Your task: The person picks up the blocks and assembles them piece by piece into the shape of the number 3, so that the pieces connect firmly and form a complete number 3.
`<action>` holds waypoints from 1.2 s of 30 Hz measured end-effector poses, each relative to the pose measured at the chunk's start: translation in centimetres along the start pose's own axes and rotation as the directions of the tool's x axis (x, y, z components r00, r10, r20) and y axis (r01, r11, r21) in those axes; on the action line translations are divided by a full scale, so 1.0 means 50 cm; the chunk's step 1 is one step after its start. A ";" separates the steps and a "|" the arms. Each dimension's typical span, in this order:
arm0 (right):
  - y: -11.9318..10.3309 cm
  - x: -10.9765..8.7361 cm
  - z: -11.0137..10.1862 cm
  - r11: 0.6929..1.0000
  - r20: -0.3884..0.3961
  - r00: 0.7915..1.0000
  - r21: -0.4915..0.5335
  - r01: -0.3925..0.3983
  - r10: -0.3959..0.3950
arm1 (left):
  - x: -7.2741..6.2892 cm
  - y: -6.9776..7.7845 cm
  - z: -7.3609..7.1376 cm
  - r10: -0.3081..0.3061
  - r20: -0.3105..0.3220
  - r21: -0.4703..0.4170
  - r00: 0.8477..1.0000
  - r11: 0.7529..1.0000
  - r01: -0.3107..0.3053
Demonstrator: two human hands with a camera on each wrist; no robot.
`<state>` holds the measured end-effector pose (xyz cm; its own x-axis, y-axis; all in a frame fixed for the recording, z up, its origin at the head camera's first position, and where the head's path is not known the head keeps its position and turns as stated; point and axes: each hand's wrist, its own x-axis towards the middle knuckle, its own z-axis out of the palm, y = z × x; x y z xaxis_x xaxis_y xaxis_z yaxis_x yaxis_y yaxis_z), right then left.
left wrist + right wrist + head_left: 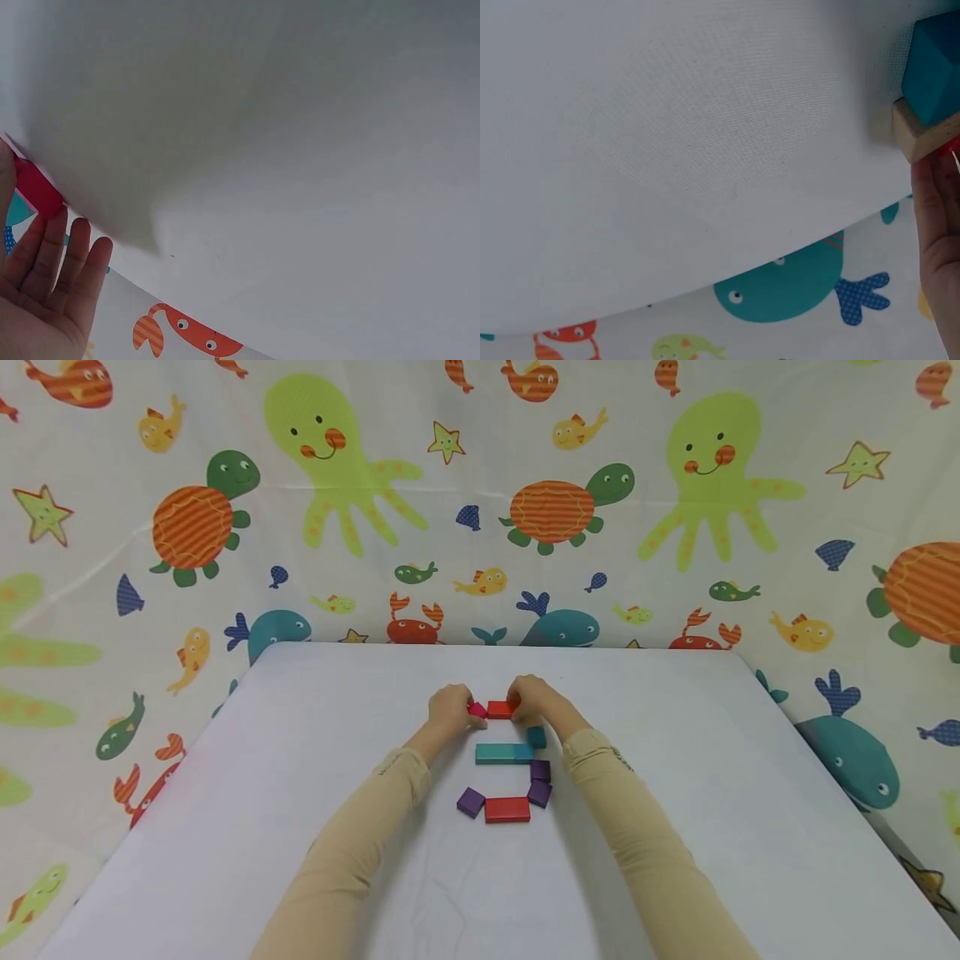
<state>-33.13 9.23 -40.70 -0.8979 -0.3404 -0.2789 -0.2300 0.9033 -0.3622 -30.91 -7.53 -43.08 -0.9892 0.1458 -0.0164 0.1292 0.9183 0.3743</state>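
My left hand [448, 708] pinches a small pink block [477, 710] at the left end of the top row. In the left wrist view that block [39, 189] shows between thumb and fingers. Beside it lies a long red block [500, 710]. My right hand [538, 700] grips the right end of this red block, its fingers covering that end. A plain wooden block [922, 135] sits right at the right fingertips, mostly hidden by the hand in the head view. A dark teal block [536, 737] adjoins it.
Below, a light teal block [495, 754] meets a bluer block [522, 753]. Two purple blocks [540, 770] curve down to a red block [507, 810], with another purple block [471, 802] at its left. The white table [300, 777] ends at a patterned cloth [465, 460].
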 end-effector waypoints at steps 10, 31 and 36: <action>0.014 -0.002 -0.001 0.998 0.018 1.000 0.057 -0.012 0.011 | 0.000 0.002 -0.006 -0.023 0.044 -0.016 0.999 1.000 0.024; 0.017 -0.001 0.001 0.998 0.010 1.000 0.059 0.004 -0.004 | -0.004 0.002 -0.008 0.019 0.038 -0.005 0.999 1.000 -0.019; 0.020 0.001 -0.004 0.997 0.029 1.000 0.073 0.001 -0.003 | -0.003 0.002 -0.011 0.026 0.045 0.010 0.999 1.000 -0.027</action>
<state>-33.47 10.15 -40.88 -0.8861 -0.3508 -0.3030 -0.2032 0.8815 -0.4263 -30.76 -7.66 -42.51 -0.9813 0.1864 -0.0484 0.1562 0.9175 0.3657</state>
